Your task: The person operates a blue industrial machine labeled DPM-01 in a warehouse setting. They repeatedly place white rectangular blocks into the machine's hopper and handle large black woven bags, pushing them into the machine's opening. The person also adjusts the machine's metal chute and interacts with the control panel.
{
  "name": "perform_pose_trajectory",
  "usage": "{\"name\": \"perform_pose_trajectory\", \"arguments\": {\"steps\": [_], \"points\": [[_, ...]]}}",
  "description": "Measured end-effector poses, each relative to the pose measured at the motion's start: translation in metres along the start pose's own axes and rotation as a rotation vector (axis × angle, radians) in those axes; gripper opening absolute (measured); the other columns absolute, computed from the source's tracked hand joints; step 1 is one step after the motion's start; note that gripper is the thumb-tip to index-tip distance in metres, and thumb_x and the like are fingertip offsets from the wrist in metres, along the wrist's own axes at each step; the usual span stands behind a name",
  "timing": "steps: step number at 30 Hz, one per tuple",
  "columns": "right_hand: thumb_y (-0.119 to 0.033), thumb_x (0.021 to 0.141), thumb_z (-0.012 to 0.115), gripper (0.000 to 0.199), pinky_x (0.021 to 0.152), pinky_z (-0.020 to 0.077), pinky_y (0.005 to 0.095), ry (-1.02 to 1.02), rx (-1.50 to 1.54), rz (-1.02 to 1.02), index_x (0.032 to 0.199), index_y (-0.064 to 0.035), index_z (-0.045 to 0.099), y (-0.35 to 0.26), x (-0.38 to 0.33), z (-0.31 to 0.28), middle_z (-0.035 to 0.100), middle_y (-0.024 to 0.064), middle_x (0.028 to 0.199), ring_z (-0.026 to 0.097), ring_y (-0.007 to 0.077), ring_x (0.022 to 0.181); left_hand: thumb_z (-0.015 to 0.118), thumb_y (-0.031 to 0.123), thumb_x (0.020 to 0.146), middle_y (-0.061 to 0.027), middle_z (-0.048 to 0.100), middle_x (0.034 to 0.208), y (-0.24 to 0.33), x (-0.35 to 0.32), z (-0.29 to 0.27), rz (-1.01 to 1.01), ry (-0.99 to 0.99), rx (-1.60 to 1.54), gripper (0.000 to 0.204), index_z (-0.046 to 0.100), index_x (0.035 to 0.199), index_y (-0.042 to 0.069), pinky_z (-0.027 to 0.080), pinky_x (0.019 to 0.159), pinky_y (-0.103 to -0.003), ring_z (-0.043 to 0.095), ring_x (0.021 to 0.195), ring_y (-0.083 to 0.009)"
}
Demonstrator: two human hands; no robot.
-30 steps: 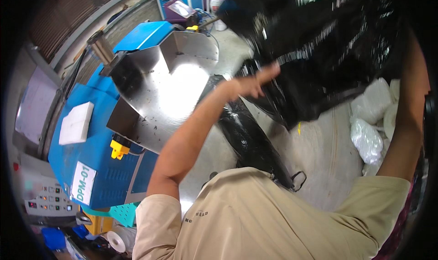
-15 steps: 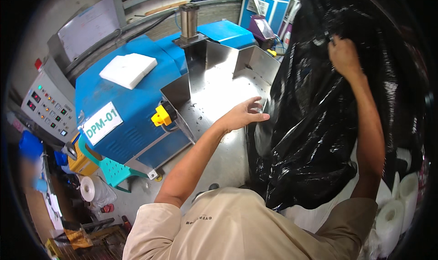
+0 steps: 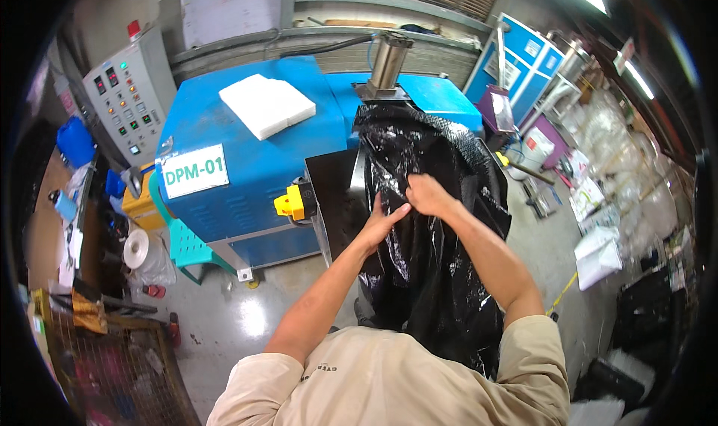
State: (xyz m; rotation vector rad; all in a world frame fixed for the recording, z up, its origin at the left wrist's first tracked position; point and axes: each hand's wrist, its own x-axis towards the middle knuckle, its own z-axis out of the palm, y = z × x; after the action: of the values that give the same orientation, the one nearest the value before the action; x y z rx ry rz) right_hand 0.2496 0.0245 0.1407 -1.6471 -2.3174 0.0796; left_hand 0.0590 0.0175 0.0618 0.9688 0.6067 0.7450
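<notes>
A large black plastic sheet [image 3: 441,269], glossy and crumpled, hangs in front of me and lies over the metal hopper of a blue machine [image 3: 247,179]. My right hand [image 3: 430,195] is closed, with a bunch of the sheet gripped in its fingers. Just left of it, my left hand [image 3: 383,222] rests against the sheet, its thumb stretched toward the right hand and its index finger pointing up. Part of the left fingers is hidden. Of the hopper, the dark left wall [image 3: 333,194] shows; the plastic covers most of the rest.
A metal cylinder [image 3: 389,63] rises behind the hopper. White foam-like sheets [image 3: 265,106] lie on the machine's top. A yellow switch [image 3: 290,201] juts out near the hopper. At the left stand a control cabinet [image 3: 123,97] and a green chair [image 3: 191,243]; clear plastic bundles [image 3: 613,142] are piled right.
The black sheet has moved from the right to over the hopper, hiding its shiny interior. My right hand came left and down with it, close to my left hand. The view has turned right.
</notes>
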Motion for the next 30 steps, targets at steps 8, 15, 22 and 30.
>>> {"name": "perform_pose_trajectory", "arguments": {"steps": [8,15,22,30], "points": [[-0.019,0.095,0.059,0.025,0.082,0.0545,0.0591,-0.176,0.055,0.012,0.086,0.0037,0.065,0.055,-0.012,0.084,0.07,0.0309,0.086,0.068,0.0504,0.086,0.097,0.049,0.071,-0.0257,0.032,0.166,-0.019,0.079,-0.028,0.128,0.364,0.081,0.152,-0.01,0.165,-0.003,0.033,0.123,-0.04,0.04,0.149,-0.0342],[-0.023,0.095,0.061,0.026,0.081,0.0558,0.0584,-0.313,0.183,0.054,0.092,0.0022,0.066,0.058,-0.026,0.094,0.071,0.0309,0.086,0.071,0.0496,0.084,0.096,0.017,0.063,-0.0223,0.056,0.147,0.006,0.137,0.009,0.221,0.318,0.07,0.118,0.028,0.156,-0.003,0.046,0.114,-0.041,0.058,0.132,-0.0316],[-0.039,0.079,0.089,0.082,0.115,0.0414,0.0508,0.161,0.23,-0.231,0.147,-0.0065,0.057,0.06,0.002,-0.072,0.063,0.017,0.142,0.055,0.0395,0.136,0.078,0.014,0.073,-0.0289,0.066,0.134,-0.053,0.156,-0.035,0.21,0.786,0.776,0.094,0.038,0.155,-0.009,0.049,0.109,-0.039,0.066,0.124,-0.038],[-0.021,0.07,0.094,0.058,0.097,0.0549,0.0385,-0.083,0.823,0.335,0.12,-0.0008,0.072,0.116,-0.018,0.105,0.078,0.015,0.113,0.074,0.0265,0.106,0.067,0.004,0.077,-0.0279,0.066,0.134,-0.005,0.105,0.015,0.167,0.164,0.859,0.088,0.039,0.16,0.01,0.051,0.107,-0.043,0.066,0.122,-0.0428]]}}
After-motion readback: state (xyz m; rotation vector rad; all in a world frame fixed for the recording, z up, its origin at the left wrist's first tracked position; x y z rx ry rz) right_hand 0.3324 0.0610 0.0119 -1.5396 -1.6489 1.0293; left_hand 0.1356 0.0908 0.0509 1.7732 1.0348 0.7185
